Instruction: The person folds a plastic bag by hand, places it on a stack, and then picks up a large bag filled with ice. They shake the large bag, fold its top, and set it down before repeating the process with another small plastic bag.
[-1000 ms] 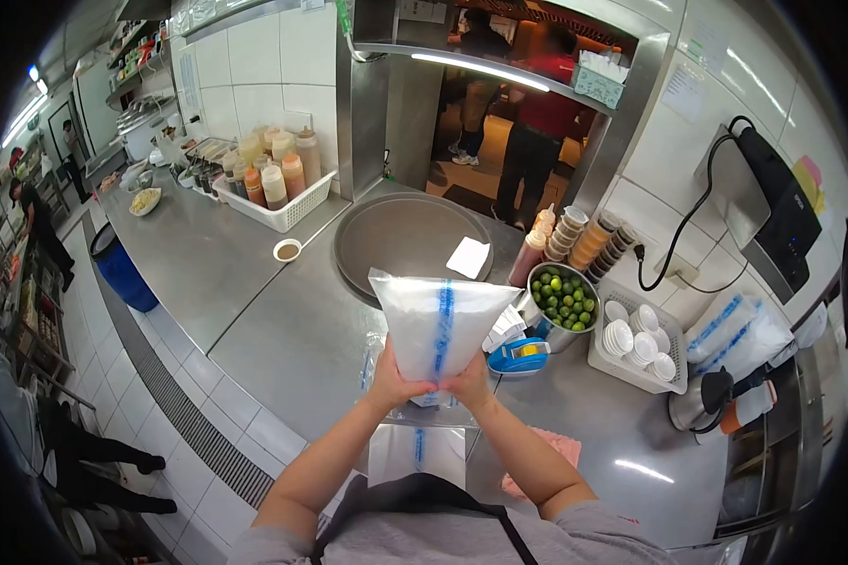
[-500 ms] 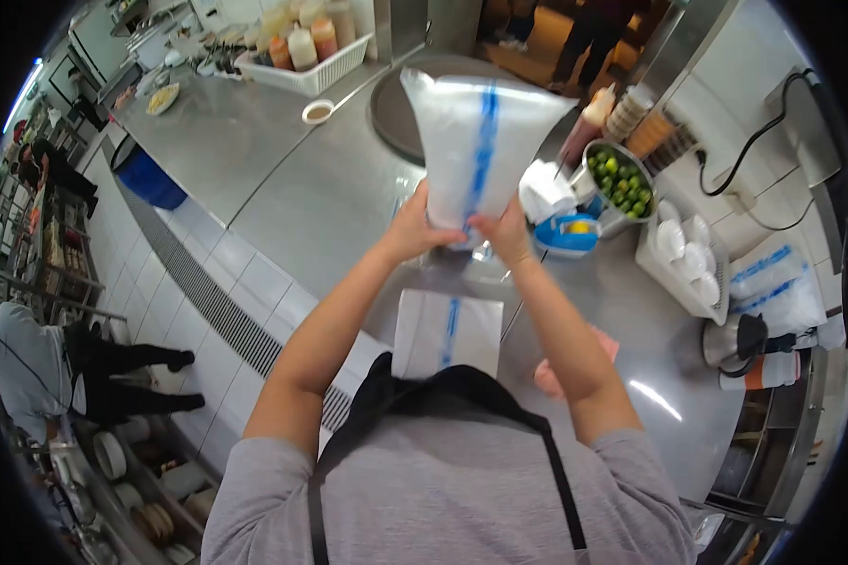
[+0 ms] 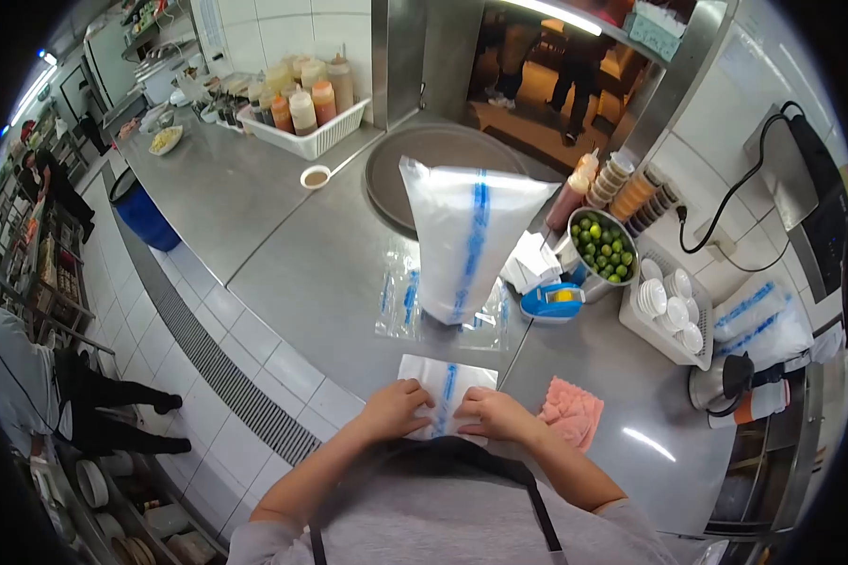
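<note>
A white, box-shaped pack with a blue stripe (image 3: 448, 377) lies at the counter's front edge. My left hand (image 3: 396, 411) is on its left side and my right hand (image 3: 499, 414) on its right side, both with curled fingers; their fingertips are partly hidden. Beyond them a tall, filled plastic bag with a blue printed stripe (image 3: 471, 235) stands upright, untouched. Under and around its base lie flat clear plastic bags with blue print (image 3: 396, 301).
A blue tape dispenser (image 3: 551, 301), a bowl of green limes (image 3: 601, 247) and a basket of white cups (image 3: 669, 301) are at right. A pink cloth (image 3: 572, 412) lies nearer. Sauce bottles fill a white basket (image 3: 316, 141). A person (image 3: 28, 377) stands at far left.
Both my hands have let go of the tall bag and come down toward me onto the white pack. The view has tilted upward, showing more of the room beyond the counter.
</note>
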`<state>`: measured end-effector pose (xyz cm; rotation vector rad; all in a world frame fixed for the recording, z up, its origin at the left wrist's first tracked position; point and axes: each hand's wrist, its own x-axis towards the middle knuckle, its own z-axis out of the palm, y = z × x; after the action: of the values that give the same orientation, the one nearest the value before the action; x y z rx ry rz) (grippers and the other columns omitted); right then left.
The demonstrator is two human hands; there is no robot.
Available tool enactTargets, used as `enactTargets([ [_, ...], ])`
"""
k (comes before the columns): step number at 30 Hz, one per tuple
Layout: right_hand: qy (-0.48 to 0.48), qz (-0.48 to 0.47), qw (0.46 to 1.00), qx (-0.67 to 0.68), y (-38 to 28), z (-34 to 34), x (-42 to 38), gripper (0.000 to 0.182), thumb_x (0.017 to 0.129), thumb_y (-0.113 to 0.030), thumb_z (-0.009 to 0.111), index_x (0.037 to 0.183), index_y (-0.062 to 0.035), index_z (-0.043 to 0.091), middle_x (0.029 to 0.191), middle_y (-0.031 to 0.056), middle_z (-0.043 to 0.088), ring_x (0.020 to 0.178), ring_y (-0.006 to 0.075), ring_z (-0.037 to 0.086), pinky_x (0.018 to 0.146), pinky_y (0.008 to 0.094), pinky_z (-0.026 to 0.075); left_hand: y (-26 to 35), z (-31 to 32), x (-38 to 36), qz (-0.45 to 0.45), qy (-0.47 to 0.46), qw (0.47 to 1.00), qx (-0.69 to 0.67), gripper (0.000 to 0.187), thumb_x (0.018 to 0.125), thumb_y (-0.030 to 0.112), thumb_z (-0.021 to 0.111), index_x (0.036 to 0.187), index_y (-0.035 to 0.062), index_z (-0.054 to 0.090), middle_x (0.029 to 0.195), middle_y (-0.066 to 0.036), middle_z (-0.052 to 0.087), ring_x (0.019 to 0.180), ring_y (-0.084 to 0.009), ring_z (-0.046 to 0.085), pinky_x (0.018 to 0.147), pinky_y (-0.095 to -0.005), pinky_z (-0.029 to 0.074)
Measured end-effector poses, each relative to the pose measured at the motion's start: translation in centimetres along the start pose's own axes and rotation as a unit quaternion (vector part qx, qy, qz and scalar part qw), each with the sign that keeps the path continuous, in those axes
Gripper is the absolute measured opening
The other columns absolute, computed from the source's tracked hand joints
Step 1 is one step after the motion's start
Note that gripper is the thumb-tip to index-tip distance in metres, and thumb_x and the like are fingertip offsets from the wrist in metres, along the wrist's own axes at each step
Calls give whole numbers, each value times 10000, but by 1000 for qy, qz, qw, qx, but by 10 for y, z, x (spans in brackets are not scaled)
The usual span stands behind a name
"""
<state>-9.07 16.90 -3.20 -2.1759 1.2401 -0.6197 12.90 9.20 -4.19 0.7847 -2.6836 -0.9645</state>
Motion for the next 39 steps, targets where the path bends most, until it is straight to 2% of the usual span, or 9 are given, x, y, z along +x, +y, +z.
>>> enactTargets([
  [8, 53, 83, 995, 22, 4, -37, 15, 111, 735, -138, 616, 804, -53, 625, 749, 96, 576, 711, 262, 560, 646, 334, 457, 22, -19, 28, 65, 26, 997, 39, 354, 707, 298, 660, 998, 115, 578, 971, -90, 567, 928, -282, 530, 807, -360, 424],
  [14, 148, 199, 963, 109, -10, -79, 24, 115, 779, -143, 612, 834, -42, 621, 821, 101, 604, 753, 223, 581, 651, 310, 464, 29, -60, 53, 85, 198, 975, -43, 120, 785, 144, 576, 836, 53, 634, 779, -109, 617, 692, -283, 592, 637, -353, 476],
  [16, 326, 49, 943, -41, -28, -80, 34, 117, 751, -120, 643, 836, -41, 628, 799, 60, 595, 653, 176, 562, 582, 282, 454, 30, -69, 64, 68, 232, 967, -80, 129, 771, 118, 591, 878, 63, 638, 783, -112, 616, 687, -282, 592, 627, -330, 474],
  [19, 266, 20, 947, -180, -6, -84, 22, 155, 728, -119, 667, 862, -49, 637, 825, 74, 583, 661, 178, 565, 596, 280, 457, 32, -74, 73, 39, 255, 955, -149, 128, 766, 73, 607, 889, 53, 635, 758, -101, 624, 713, -225, 618, 624, -280, 474],
  [26, 342, 78, 932, -87, -44, -113, 24, 101, 711, -45, 652, 807, -42, 618, 760, 73, 564, 699, 177, 562, 595, 255, 447, 50, -86, 79, 42, 332, 888, -315, 85, 724, -6, 661, 795, 9, 615, 707, -36, 617, 706, -102, 590, 625, -212, 463],
  [28, 414, 59, 906, 74, -48, -117, 24, 100, 693, 0, 650, 776, -29, 602, 738, 57, 560, 679, 135, 556, 572, 229, 434, 53, -92, 81, 41, 339, 882, -325, 79, 719, -1, 669, 762, 12, 604, 688, -25, 609, 673, -85, 568, 592, -196, 436],
  [33, 339, -110, 932, 69, -85, -161, 22, 85, 690, 24, 621, 727, -19, 557, 711, 92, 545, 678, 179, 556, 595, 286, 445, 76, -121, 84, 65, 349, 866, -352, 147, 721, 28, 677, 656, 24, 545, 601, 16, 552, 564, -51, 482, 515, -174, 358],
  [36, 249, -257, 915, 186, -94, -176, 31, 104, 703, -23, 590, 659, -30, 496, 709, 110, 528, 696, 231, 549, 614, 325, 442, 87, -132, 93, 143, 288, 921, -219, 232, 733, 100, 683, 601, 40, 502, 582, 21, 504, 532, -60, 421, 493, -209, 343],
  [39, 153, -314, 865, 361, -81, -171, 40, 159, 723, -94, 555, 618, -49, 445, 702, 100, 505, 691, 243, 529, 613, 340, 432, 96, -122, 98, 275, 93, 786, -546, 293, 788, 76, 598, 569, 64, 402, 660, -29, 479, 653, -106, 427, 620, -240, 360],
])
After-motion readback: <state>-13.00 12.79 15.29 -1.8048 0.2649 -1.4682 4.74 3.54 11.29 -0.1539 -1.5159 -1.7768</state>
